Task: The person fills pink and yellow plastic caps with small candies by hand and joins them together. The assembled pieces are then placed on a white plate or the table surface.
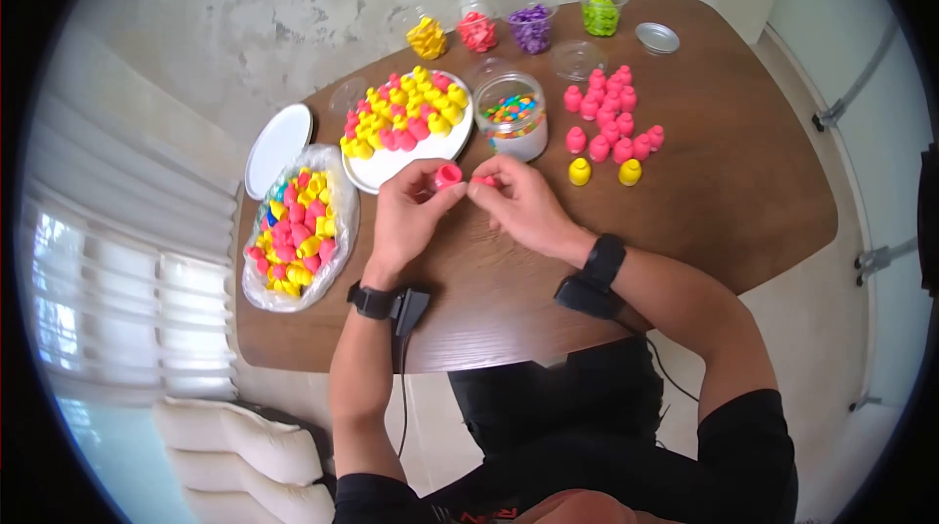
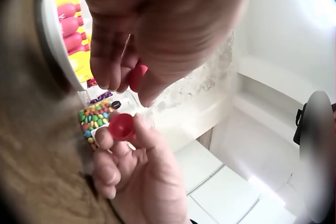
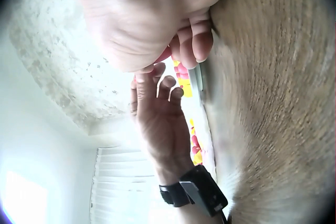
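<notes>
Both hands work above the middle of the wooden table (image 1: 724,186), each with one small hollow pink piece, two in all, close together but with a narrow gap between them. The left hand (image 1: 409,216) has thumb and fingers clamped on a pink cup (image 1: 448,176) whose open mouth faces up toward the head camera, its long axis leaning away from the palm. The right hand (image 1: 520,199) pinches a pink cap (image 1: 486,182) between thumb and fingertips; in the left wrist view its round mouth points toward the left hand, its other fingers bent loosely. Toward the table's right edge stand about sixteen pink bottles (image 1: 606,119), too bunched to count surely, and two yellow bottles (image 1: 580,172), necks up. Along the far edge are four clear tubs, one each of yellow (image 1: 426,38), red-pink (image 1: 476,32), purple (image 1: 529,30) and green (image 1: 601,17) bits, and near the far right corner one metal lid (image 1: 657,38). Just beyond the hands stands one clear jar (image 1: 523,145) of many-coloured candies (image 1: 512,110), its lower part white. Left of it a white plate (image 1: 376,173) carries many pink and yellow bottles; by the left edge lie a second white plate (image 1: 278,150) and a clear plastic bag (image 1: 348,206) heaped with pink, yellow and a few blue pieces.
</notes>
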The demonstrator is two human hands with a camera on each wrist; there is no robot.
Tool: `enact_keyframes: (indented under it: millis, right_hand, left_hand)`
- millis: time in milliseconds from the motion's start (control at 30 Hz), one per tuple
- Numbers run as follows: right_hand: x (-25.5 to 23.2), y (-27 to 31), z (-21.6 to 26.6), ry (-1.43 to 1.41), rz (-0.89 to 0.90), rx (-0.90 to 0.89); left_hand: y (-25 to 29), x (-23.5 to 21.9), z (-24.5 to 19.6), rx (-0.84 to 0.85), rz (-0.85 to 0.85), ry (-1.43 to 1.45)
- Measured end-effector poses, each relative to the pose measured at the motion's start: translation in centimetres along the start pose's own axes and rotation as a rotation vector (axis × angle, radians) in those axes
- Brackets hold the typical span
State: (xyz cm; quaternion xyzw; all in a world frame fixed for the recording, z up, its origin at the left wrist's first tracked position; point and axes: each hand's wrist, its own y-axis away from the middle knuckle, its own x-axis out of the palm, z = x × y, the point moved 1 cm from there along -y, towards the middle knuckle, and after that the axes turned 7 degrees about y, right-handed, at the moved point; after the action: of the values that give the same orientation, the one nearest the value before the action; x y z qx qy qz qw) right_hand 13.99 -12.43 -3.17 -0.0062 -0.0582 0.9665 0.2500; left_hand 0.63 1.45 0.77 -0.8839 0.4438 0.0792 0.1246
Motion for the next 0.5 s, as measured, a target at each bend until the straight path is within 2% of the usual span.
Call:
enact_keyframes:
  millis: [167,433,500]
  right_hand:
    - [0.1,-0.1,0.2,-0.024,0.011,0.060]
    - [0.8,-0.2,0.4,0.031,0.093,0.056]
    - [0.5,-0.1,0.1,0.055,0.104,0.067]
  left_hand:
    - [0.6,-0.2,1.7,-0.060,0.053,0.158]
    - [1.0,-0.2,2.2,-0.057,0.192,0.004]
    - [1.1,-0.1,1.7,-0.034,0.164,0.027]
